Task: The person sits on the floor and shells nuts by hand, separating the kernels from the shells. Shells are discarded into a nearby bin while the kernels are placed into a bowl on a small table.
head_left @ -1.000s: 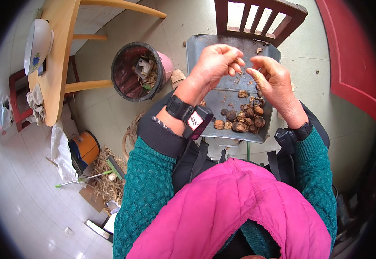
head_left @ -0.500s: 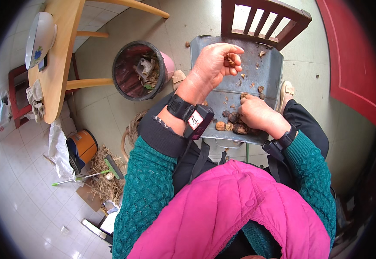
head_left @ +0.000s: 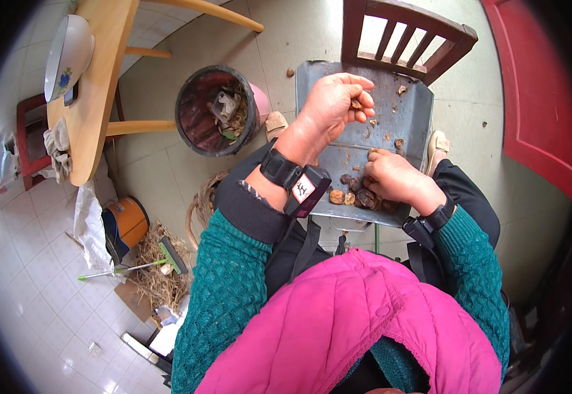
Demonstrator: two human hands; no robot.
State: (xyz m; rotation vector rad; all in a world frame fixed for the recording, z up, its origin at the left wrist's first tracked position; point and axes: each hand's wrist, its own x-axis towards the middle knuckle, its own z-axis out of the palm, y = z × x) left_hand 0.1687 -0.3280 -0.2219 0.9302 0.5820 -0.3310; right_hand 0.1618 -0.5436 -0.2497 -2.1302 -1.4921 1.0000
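Note:
My left hand [head_left: 338, 108] is raised over the far part of a grey metal tray [head_left: 315, 85], its fingers curled around a small brown piece of walnut [head_left: 356, 104]. Lower and to the right, my right hand [head_left: 402, 178] rests at the pile of walnuts with bent fingers. Whatever lies under those fingers is hidden. Dark, blackened walnuts [head_left: 366, 198] are heaped beside it near the tray's close edge. A lighter tan walnut [head_left: 336, 196] sits at the left of the heap. Shell bits [head_left: 399, 143] are scattered over the tray.
A dark-rimmed bin [head_left: 184, 125] holding scraps stands left of the tray. Past the tray is a wooden chair back [head_left: 424, 33]. A wooden table [head_left: 102, 85] with a bowl [head_left: 69, 56] is at far left, above a green broom [head_left: 173, 255]. A red door [head_left: 535, 85] stands right.
The view has shifted slightly, so the tray and bin sit a little lower in the picture. My left hand still grips the walnut piece, and my right hand stays at the pile.

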